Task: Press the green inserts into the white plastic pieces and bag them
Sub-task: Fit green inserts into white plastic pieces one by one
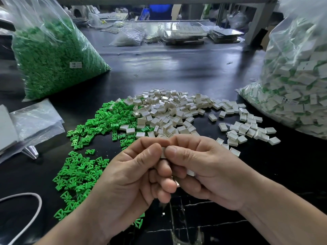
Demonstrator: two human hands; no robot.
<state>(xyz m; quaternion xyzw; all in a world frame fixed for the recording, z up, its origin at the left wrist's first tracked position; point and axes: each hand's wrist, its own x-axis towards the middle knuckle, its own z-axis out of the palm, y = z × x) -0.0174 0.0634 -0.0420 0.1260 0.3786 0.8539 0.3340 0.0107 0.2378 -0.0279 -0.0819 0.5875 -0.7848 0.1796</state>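
My left hand [131, 172] and my right hand [203, 167] meet at the centre of the view, thumbs tip to tip. Between them they pinch a white plastic piece [163, 152], mostly hidden by the fingers. More white pieces [190, 172] show inside my right palm. Loose green inserts [92, 138] lie in a heap on the black table to the left. Beyond the hands spreads a pile of white plastic pieces [185, 115]. Whether an insert sits in the pinched piece is hidden.
A large clear bag of green inserts [53, 50] stands at back left. A big clear bag of assembled white-and-green pieces [297, 85] rises at right. Flat plastic bags [33, 121] lie at left, a white cable [35, 206] curves at lower left, and clutter lines the far table edge.
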